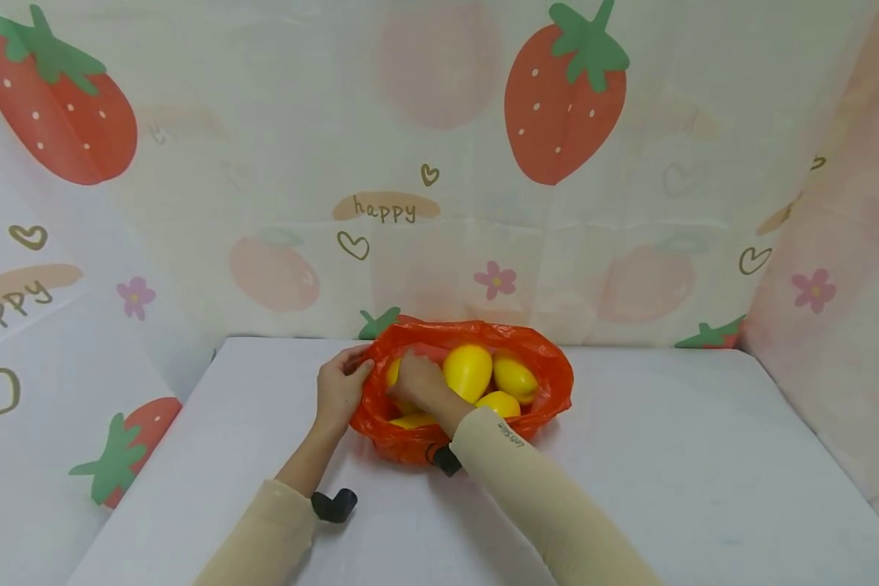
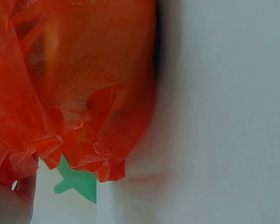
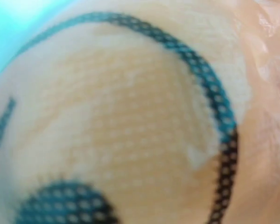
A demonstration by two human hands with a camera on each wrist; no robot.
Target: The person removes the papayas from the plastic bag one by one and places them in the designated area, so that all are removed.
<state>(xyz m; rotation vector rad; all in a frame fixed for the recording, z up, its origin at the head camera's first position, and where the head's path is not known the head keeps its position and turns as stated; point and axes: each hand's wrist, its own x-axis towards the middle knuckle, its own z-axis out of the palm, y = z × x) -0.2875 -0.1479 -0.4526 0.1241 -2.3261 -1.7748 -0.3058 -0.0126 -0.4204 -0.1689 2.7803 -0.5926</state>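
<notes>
A red plastic bag (image 1: pixel 549 415) stands with its mouth spread wide, holding several smooth yellow fruits. Among them are a large egg-shaped yellow fruit (image 1: pixel 470 368) and a smaller lemon-like fruit (image 1: pixel 514 376) to its right. My left hand (image 1: pixel 340 392) pinches the bag's left rim; the left wrist view has its fingers (image 2: pixel 18 198) against the crumpled plastic. Inside the bag at the left, my right hand (image 1: pixel 421 382) has curled fingers beside another yellow fruit (image 1: pixel 393 372). I cannot tell whether it grips that fruit. The right wrist view is a blurred close-up of patterned plastic.
The bag is on a white table (image 1: pixel 652 464), near its back edge. A pale curtain (image 1: pixel 300 146) printed with strawberries hangs behind and along both sides. Dark wrist camera pieces (image 1: pixel 334 505) sit under the forearms, one right at the bag's front.
</notes>
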